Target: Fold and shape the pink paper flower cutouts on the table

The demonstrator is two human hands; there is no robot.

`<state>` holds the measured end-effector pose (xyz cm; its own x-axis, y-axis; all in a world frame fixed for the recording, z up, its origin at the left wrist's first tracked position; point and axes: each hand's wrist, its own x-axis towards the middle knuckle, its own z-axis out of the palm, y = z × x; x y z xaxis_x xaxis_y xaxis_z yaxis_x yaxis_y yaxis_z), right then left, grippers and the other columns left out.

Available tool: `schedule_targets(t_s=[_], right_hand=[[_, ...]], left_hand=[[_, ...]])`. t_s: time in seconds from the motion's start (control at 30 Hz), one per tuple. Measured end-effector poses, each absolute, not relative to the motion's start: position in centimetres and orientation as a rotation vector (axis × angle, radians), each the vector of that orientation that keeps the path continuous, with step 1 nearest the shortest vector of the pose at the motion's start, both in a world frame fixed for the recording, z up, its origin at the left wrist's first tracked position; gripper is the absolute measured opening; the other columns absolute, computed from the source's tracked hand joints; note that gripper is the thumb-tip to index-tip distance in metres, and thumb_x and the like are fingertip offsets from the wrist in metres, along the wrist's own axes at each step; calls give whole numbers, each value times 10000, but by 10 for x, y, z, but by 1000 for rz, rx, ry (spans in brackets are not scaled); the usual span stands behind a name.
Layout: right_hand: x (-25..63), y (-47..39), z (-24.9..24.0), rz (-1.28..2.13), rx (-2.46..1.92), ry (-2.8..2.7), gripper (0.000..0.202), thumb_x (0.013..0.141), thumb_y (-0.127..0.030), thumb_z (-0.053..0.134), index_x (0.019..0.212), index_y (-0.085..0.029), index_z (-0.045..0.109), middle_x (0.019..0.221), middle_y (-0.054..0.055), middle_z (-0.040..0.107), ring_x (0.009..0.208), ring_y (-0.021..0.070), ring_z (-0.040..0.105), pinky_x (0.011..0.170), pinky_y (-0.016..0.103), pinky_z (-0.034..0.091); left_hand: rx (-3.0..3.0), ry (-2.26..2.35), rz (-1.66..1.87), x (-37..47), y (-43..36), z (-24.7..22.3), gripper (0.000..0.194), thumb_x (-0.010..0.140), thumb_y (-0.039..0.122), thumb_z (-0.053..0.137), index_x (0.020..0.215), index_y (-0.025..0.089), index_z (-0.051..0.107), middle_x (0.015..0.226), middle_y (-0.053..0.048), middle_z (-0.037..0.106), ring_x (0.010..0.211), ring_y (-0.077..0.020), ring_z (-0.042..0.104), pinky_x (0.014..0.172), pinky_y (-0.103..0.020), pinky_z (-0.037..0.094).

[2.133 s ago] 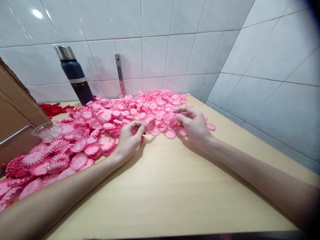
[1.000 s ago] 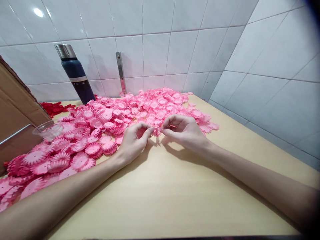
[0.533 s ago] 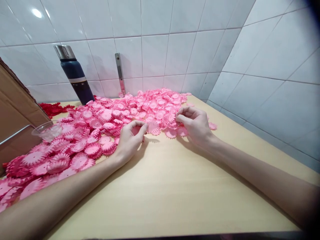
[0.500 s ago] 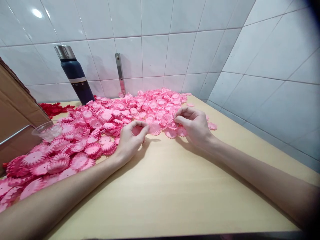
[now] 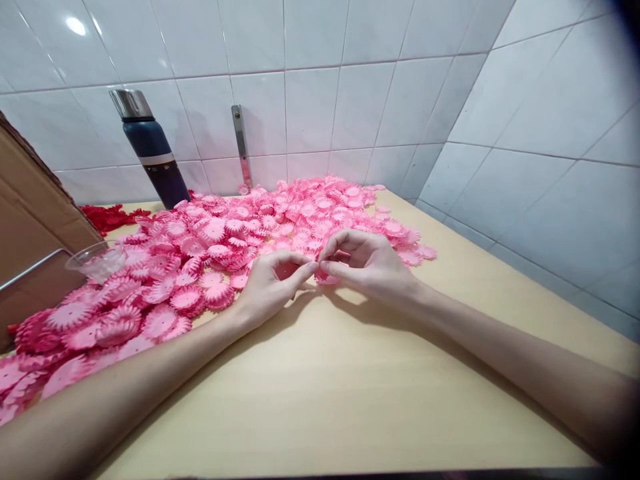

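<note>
White tiles backed a pale wooden counter; left hand and right hand curled into near-closed pinches, contents hidden; just beneath the latter, a pink, serrated, fabric-like disc seemed light, pliable, best held by its rim.

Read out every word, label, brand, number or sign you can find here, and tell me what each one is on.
Readable text: none.
Dark blue bottle: tiny pale marks just below its light band, too small and blurred to read.
Pink scalloped pieces, cardboard and metal strip: no lettering that I can make out.
</note>
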<state>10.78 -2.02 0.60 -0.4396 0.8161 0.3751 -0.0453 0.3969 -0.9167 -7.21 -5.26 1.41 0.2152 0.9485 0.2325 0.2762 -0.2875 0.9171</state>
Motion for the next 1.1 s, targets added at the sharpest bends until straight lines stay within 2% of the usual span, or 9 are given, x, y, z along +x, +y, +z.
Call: schedule_targets(t_s=[0.13, 0.3, 0.43, 0.57, 0.7, 0.8, 0.93, 1.1], right_hand=[[109, -16, 4, 1098, -675, -1741, 86, 741, -175, 659, 794, -188, 593, 788, 14, 618, 720, 147, 607, 652, 306, 531], [113, -5, 1, 838, -775, -1575, 110, 673, -93, 597, 702, -191, 558, 697, -13, 557, 618, 111, 521, 534, 252, 430], [118, 4, 0, 668, -888, -1431, 107, 660, -92, 575, 665, -196, 551, 658, -14, 533, 601, 116, 491, 527, 262, 398], [121, 5, 0, 554, -925, -1415, 87, 698, -130, 629, 706, -207, 588, 740, 2, 567, 600, 119, 464, 536, 281, 397], [115, -7, 4, 678, -778, -1612, 107, 759, -268, 694, 721, -214, 610, 731, 15, 602, 653, 150, 544, 602, 315, 473], [107, -18, 5, 805, -750, -1786, 157, 729, -330, 743, 754, -209, 646, 781, 30, 652, 740, 184, 611, 640, 332, 534], [103, -23, 4, 914, -748, -1795, 179, 719, -352, 748, 783, -210, 660, 801, 37, 662, 762, 194, 634, 609, 321, 571], [104, -19, 2, 965, -749, -1755, 147, 730, -307, 732, 777, -201, 643, 788, 32, 661, 723, 174, 623, 630, 317, 553]], left_hand=[[1690, 1194, 1116, -71, -52, 14, 234, 806, 359, 632, 760, 133, 672, 636, -21, 648, 466, -78, 504, 454, -189, 384], [1690, 1285, 1246, -75, -48, 8, 257, 795, 386, 633, 737, 138, 661, 672, -23, 631, 547, -98, 524, 494, -196, 406], [1638, 1282, 1302, -76, -47, 7, 263, 773, 396, 652, 738, 135, 659, 677, -20, 618, 548, -96, 512, 492, -198, 407], [1583, 1303, 1306, -75, -49, 9, 265, 783, 389, 643, 752, 127, 669, 642, -12, 603, 506, -83, 479, 460, -195, 380], [1619, 1261, 1287, -75, -48, 9, 286, 774, 410, 657, 798, 129, 702, 727, -43, 657, 569, -104, 527, 498, -202, 419], [1674, 1230, 1241, -76, -48, 9, 292, 768, 420, 665, 800, 134, 713, 712, -44, 664, 558, -106, 526, 494, -205, 414], [1730, 1221, 1210, -75, -48, 9, 269, 797, 401, 634, 770, 143, 709, 621, -22, 637, 509, -96, 501, 483, -207, 394], [1757, 1232, 1209, -76, -47, 7, 256, 800, 396, 633, 758, 152, 697, 597, -13, 621, 528, -107, 517, 504, -213, 402]])
